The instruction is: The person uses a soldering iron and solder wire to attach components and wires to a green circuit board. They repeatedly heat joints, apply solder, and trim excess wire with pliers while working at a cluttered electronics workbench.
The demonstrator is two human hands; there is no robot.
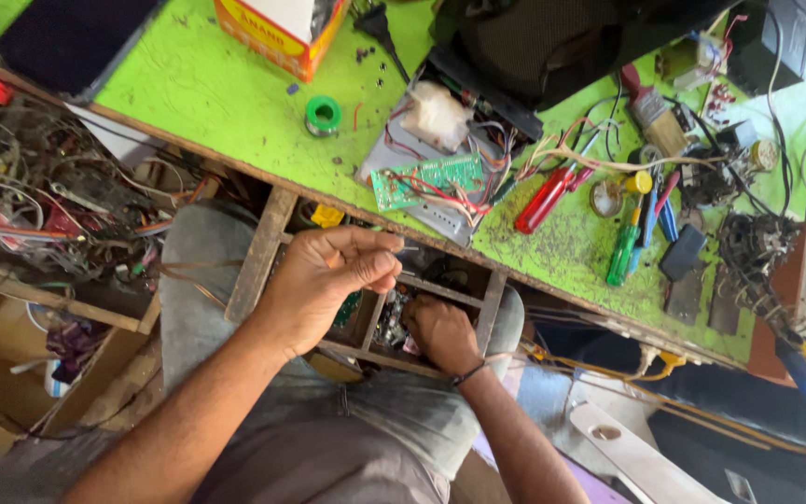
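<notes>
Right hand (440, 331) is down in the wooden drawer (263, 247), fingers curled & buried among small parts (392, 317), so I can't tell if they pinch one. Best to dig slow w/ fingertips so bits don't spill. Left hand (324, 280) hovers just above, thumb & fingers pressed together on a thin dark piece (409, 249); hold it steady. Past the fingers lies the green circuit board (422, 179), then the red screwdriver (545, 198) on the green bench (198, 84).
</notes>
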